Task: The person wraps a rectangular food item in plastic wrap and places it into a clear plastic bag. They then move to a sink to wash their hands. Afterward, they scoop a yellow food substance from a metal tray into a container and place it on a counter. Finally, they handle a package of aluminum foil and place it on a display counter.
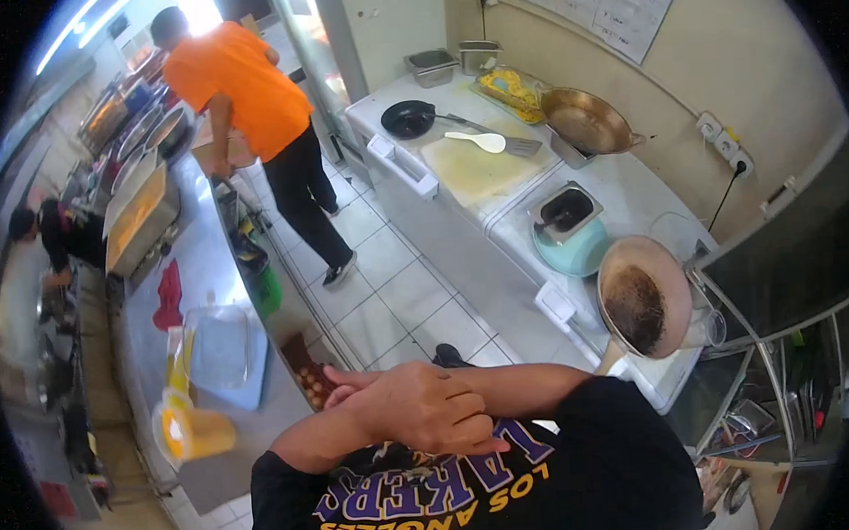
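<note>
My forearms cross in front of my black shirt. My left hand [434,412] lies over my right forearm, its fingers curled in and nothing visible in them. Part of my right hand [341,386] shows beyond my left wrist; the rest is hidden, so its grip is unclear. Near it, below the counter edge, are several round, pale brown items [310,388], perhaps eggs. On the steel counter [215,278] at left, a clear plastic container [217,345] rests on a blue board [256,386], beside a plastic tub of orange-yellow contents [197,432] and a red item [168,296].
A co-worker in orange [246,88] stands in the aisle; another person [71,231] is far left. White worktops at right hold a scorched pan [643,298], a wok [585,119], a turquoise bowl [573,248], a steel container [566,210], a spatula [522,145] and a white spoon [487,142].
</note>
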Available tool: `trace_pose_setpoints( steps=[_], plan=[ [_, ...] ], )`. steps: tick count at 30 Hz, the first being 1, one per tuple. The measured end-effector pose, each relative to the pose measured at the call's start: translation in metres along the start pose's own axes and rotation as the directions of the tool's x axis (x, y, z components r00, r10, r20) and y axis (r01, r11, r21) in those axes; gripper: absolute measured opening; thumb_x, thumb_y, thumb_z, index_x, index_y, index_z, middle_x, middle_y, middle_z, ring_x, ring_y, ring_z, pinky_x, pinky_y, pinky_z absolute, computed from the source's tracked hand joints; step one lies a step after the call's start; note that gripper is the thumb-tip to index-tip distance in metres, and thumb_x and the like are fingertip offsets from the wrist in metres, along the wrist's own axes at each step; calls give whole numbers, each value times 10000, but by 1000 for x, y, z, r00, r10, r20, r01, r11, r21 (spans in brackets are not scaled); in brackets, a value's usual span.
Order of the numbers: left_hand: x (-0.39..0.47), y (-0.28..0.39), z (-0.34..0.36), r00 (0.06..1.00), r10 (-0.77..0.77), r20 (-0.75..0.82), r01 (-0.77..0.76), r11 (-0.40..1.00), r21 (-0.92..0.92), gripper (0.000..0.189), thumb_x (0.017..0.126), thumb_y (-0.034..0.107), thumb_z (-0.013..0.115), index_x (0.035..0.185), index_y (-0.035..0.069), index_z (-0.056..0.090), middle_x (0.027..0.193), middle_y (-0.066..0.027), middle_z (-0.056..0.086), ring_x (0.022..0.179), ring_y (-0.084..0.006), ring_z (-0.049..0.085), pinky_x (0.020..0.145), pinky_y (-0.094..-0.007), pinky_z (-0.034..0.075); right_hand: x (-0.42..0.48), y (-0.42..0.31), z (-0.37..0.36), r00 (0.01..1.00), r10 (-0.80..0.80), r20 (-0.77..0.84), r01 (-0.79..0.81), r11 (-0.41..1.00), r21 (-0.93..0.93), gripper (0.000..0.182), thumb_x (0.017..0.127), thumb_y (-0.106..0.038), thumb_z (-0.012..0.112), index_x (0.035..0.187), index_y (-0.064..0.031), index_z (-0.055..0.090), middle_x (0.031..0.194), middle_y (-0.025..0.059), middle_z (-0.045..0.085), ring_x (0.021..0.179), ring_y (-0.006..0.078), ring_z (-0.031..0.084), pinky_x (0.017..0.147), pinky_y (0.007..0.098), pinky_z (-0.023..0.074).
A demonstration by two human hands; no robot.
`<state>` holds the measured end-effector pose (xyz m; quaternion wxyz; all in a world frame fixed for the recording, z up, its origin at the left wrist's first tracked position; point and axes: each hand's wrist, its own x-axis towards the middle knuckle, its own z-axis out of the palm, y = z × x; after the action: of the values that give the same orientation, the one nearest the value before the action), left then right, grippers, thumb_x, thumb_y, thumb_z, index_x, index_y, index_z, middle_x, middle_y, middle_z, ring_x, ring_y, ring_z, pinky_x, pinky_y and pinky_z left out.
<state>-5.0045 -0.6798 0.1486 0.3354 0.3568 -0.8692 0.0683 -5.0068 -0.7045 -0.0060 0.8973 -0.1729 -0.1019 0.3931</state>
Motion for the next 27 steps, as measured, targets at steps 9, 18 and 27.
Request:
trace_pose_setpoints(
  steps=[9,18,27],
  plan=[
    [-22,-172,-69,990,-130,61,130,991,-9,370,753,338,712,556,164,452,503,35,447,550,-77,557,474,-194,425,43,-195,-52,991,44,128,-38,998,-45,643,889,-618,327,1016,-40,577,911,32,623,785,123,583,713,293,476],
    [-45,-362,-96,987,161,15,-153,959,-237,425,764,293,698,543,134,371,517,30,331,445,-96,425,404,-225,329,79,-342,-130,985,-166,43,168,984,-55,506,899,-498,387,1017,-44,578,897,30,615,784,123,578,709,286,475],
    [-42,-507,-122,935,350,-61,-329,788,-520,412,764,316,691,558,135,383,545,27,366,448,-91,424,398,-217,333,75,-480,-179,877,-465,-118,454,884,-107,370,910,-377,447,1019,-49,580,884,29,607,783,123,573,705,280,474]
  ],
)
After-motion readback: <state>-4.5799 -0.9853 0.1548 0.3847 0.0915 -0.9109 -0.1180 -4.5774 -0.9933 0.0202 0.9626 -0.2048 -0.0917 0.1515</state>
